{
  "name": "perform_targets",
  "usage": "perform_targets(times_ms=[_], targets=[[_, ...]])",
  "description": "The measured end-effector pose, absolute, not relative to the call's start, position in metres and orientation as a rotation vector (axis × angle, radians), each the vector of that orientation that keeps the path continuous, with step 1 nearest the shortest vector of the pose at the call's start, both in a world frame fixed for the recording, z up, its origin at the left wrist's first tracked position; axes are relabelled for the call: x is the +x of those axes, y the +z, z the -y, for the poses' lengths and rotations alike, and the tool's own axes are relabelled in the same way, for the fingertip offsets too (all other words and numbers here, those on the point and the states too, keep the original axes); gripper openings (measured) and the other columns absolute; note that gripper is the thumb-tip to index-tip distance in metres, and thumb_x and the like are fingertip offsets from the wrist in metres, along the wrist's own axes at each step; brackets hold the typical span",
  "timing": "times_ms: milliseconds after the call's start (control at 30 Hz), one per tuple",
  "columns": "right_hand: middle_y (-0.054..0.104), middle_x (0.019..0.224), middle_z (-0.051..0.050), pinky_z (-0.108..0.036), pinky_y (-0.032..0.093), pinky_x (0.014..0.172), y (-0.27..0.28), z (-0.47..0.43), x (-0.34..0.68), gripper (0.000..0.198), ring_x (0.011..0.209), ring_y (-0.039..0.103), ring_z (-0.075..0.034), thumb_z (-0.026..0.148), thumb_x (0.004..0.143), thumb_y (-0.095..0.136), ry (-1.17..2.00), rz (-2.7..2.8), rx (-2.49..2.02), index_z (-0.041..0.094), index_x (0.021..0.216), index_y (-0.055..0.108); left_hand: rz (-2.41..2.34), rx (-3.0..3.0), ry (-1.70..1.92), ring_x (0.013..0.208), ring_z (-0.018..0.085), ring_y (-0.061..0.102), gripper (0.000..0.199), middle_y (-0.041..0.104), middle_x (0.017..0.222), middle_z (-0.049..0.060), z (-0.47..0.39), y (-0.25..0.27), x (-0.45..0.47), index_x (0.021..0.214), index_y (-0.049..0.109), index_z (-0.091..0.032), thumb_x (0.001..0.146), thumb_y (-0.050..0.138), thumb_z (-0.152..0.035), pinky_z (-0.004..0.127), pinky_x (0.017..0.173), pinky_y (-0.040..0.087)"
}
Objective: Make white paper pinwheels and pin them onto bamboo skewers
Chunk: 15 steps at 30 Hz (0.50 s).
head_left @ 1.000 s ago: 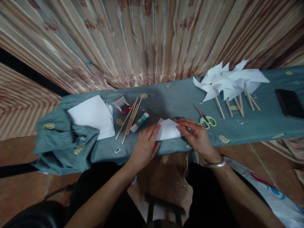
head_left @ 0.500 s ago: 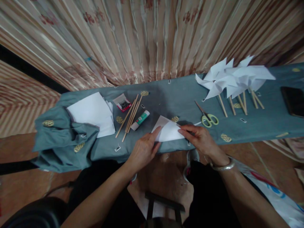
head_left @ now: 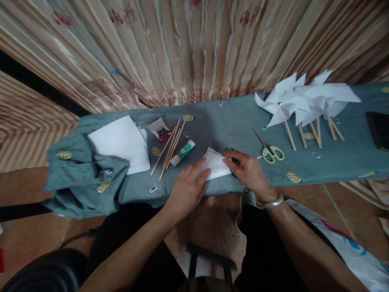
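A folded sheet of white paper lies near the front edge of the cloth-covered table, between my two hands. My left hand holds its left side, fingers resting over the paper. With thumb and forefinger, my right hand pinches the paper's right corner. A silver bangle circles my right wrist. Right of that hand are scissors with green handles, a narrow white strip partly under them. A glue stick lies just left of the paper.
Several wooden sticks lie beside a small red box of dark pins. Farther left is a stack of white paper. Several paper pinwheels rest at the back right, near a black phone. A patterned curtain hangs behind.
The right hand has moved left with the paper's corner, and the left hand now reaches farther over the sheet. The paper looks smaller and more folded. The whole view has shifted slightly.
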State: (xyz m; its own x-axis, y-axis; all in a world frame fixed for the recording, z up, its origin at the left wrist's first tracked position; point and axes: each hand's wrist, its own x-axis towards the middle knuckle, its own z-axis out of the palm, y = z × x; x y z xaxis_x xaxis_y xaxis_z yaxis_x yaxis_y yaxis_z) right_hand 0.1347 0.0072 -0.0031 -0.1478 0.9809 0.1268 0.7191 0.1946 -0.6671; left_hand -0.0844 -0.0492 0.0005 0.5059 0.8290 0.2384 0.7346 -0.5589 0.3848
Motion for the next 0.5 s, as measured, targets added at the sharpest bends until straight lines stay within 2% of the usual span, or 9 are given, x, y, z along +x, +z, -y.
perform_targets(times_ms=[167,333,500], targets=[[0.076,0.086,-0.005,-0.032,0.052,0.072,-0.006,-0.007,0.131,0.02,0.074,0.069,-0.021,0.032,0.086,0.057,0.603,1.899,-1.604,0.022,0.092,0.074,-1.19,2.657,0.492,0.143,0.029,0.034,0.043,0.046,0.148,0.018,0.063,0.003,-0.069,0.134,0.046,-0.01,0.093,0.052,-0.021,0.048,0.113,0.036],[0.076,0.09,-0.005,-0.034,0.052,0.077,-0.008,-0.006,0.128,0.019,0.079,0.069,-0.023,0.03,0.085,0.057,0.553,1.882,-1.61,0.022,0.092,0.073,-1.162,2.664,0.372,0.146,0.028,0.028,0.058,0.042,0.151,0.018,0.072,-0.002,-0.061,0.138,0.041,-0.008,0.09,0.059,-0.034,0.05,0.12,0.022],[0.076,0.09,-0.006,-0.036,0.052,0.08,-0.007,-0.007,0.123,0.021,0.084,0.068,-0.024,0.03,0.087,0.055,0.509,1.872,-1.634,0.022,0.094,0.073,-1.171,2.665,0.33,0.147,0.029,0.024,0.067,0.038,0.153,0.02,0.072,-0.007,-0.063,0.142,0.036,-0.006,0.089,0.061,-0.038,0.052,0.12,0.019]])
